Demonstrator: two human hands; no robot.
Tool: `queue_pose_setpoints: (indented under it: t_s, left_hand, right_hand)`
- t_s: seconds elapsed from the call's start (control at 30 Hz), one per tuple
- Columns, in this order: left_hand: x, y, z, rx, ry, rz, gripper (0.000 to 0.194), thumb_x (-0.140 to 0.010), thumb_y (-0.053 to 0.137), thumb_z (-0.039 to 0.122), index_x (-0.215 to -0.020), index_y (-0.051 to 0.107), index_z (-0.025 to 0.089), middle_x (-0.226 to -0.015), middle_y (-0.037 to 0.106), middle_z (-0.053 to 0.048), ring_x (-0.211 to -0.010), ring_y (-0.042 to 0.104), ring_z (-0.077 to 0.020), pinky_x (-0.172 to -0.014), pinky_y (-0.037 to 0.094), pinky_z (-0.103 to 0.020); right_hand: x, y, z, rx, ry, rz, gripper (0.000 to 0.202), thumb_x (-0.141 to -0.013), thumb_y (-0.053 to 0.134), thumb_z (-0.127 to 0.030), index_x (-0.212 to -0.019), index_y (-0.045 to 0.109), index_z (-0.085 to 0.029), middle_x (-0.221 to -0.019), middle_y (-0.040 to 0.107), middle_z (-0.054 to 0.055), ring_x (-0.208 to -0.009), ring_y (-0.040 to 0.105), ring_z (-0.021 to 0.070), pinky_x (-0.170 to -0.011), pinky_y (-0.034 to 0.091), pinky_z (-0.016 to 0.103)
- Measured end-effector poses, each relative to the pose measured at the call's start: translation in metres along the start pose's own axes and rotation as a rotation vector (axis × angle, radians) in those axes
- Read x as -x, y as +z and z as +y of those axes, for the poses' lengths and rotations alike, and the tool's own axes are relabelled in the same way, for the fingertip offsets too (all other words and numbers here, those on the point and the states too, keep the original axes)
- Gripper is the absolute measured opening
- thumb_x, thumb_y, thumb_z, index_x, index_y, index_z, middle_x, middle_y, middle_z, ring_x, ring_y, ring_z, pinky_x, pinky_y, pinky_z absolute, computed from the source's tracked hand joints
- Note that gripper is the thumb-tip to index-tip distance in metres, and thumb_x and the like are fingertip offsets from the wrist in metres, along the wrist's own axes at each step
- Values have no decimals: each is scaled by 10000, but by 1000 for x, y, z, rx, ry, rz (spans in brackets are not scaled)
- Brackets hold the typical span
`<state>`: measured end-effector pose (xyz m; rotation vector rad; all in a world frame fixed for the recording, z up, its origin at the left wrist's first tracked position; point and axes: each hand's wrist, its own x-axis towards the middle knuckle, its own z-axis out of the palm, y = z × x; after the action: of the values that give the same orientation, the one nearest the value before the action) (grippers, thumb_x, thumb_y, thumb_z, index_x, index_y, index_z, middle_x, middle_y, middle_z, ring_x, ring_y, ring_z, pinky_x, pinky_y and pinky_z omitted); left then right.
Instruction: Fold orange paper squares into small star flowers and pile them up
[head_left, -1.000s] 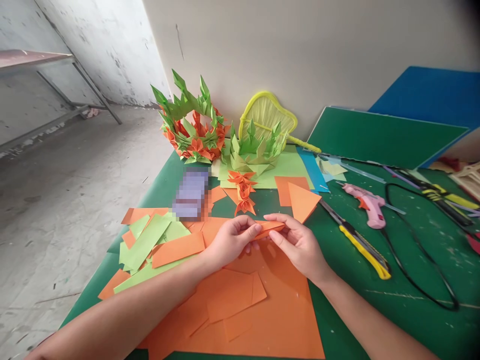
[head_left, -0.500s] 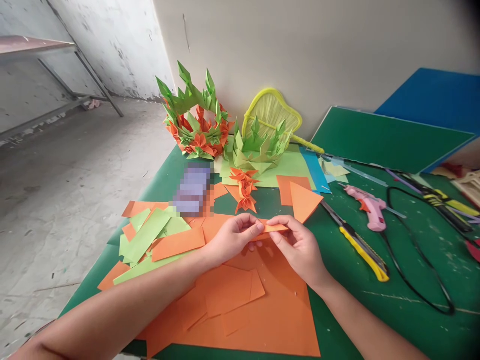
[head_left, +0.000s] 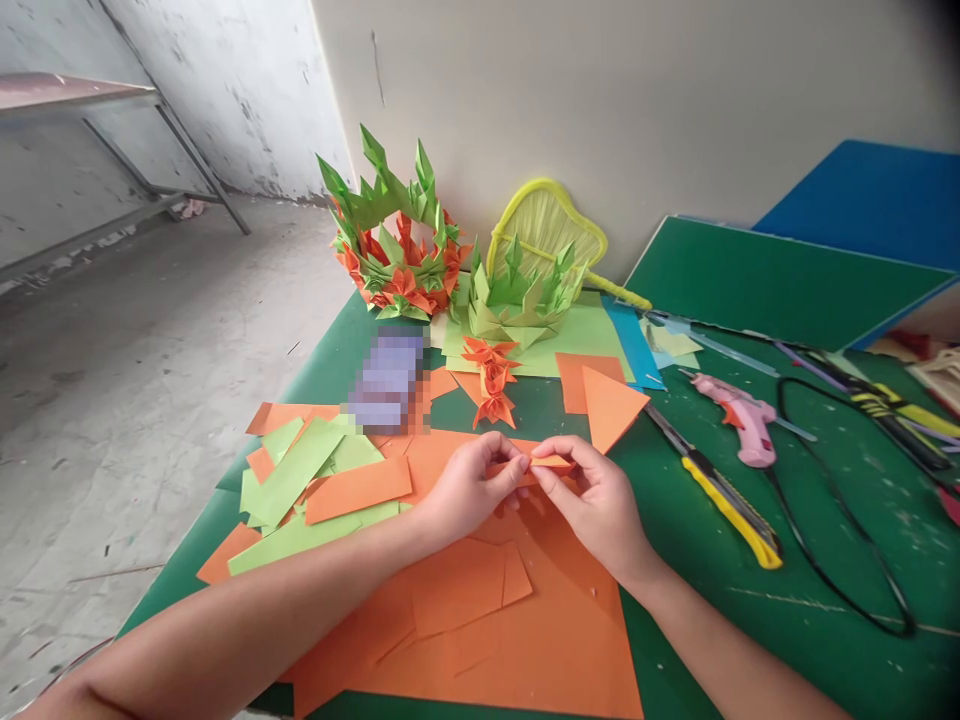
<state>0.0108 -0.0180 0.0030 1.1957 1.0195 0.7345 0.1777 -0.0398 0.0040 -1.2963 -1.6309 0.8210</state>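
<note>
A small folded piece of orange paper (head_left: 553, 462) is pinched between my two hands above the middle of the table. My left hand (head_left: 480, 482) grips its left end with thumb and fingers. My right hand (head_left: 592, 495) holds the right side, thumb and fingertips close to the left ones. Fingers cover most of the piece. Beneath the hands lies a large orange sheet (head_left: 570, 620) with loose orange pieces (head_left: 465, 590) on it. Just beyond the hands sit several folded orange paper flowers (head_left: 495, 380) in a row.
Green and orange paper scraps (head_left: 307, 470) lie left. Behind stand a green paper crown (head_left: 525, 300), a green-and-orange one (head_left: 397, 260) and a yellow fan-shaped object (head_left: 547, 230). At right lie a yellow utility knife (head_left: 727, 510) and a pink glue gun (head_left: 742, 415) with its cord.
My right fingertips have moved left along the folded orange paper, closer to my left thumb. Less of the paper shows between my hands now.
</note>
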Motion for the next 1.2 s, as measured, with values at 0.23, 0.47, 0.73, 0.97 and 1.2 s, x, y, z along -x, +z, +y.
queue_pose_setpoints:
  t_s: [0.23,0.47,0.73,0.97,1.2]
  left_hand:
    - [-2,-5,3,67,-31,-131,364,-819,613,512,-795,498,167,-681,593,2,-584,600,-104,-520,468,-207]
    - [0,-9,0,83,35,-209,330,-896,521,498,-831,468,179,-687,584,18,-552,595,-89,-557,469,-217]
    - [1,-6,-2,-17,74,-164,320,-868,572,459,-775,451,178,-631,541,35,-504,567,-78,-496,444,-186]
    - [-1,-5,-2,31,38,-164,336,-844,599,480,-836,532,151,-725,619,-27,-627,610,-113,-578,499,-229]
    - [-1,-4,0,116,4,-132,382,-793,668,494,-805,505,148,-680,639,-29,-587,594,-105,-548,474,-221]
  right_hand:
    - [-1,-2,-1,-95,43,-70,85,-878,614,-314,-892,627,-231,-887,680,33,-743,660,164,-654,574,269]
    - [0,-3,0,-103,35,-87,53,-870,623,-278,-902,633,-237,-880,680,22,-764,664,164,-677,569,265]
    - [0,1,1,-106,52,-92,39,-859,611,-242,-896,620,-235,-891,666,25,-802,656,175,-686,560,273]
    - [0,-2,2,-200,148,-72,98,-853,641,-320,-876,604,-232,-853,628,14,-671,616,145,-581,538,252]
    - [0,-1,7,-164,106,-45,135,-867,639,-331,-964,606,-242,-931,635,26,-731,635,148,-640,553,263]
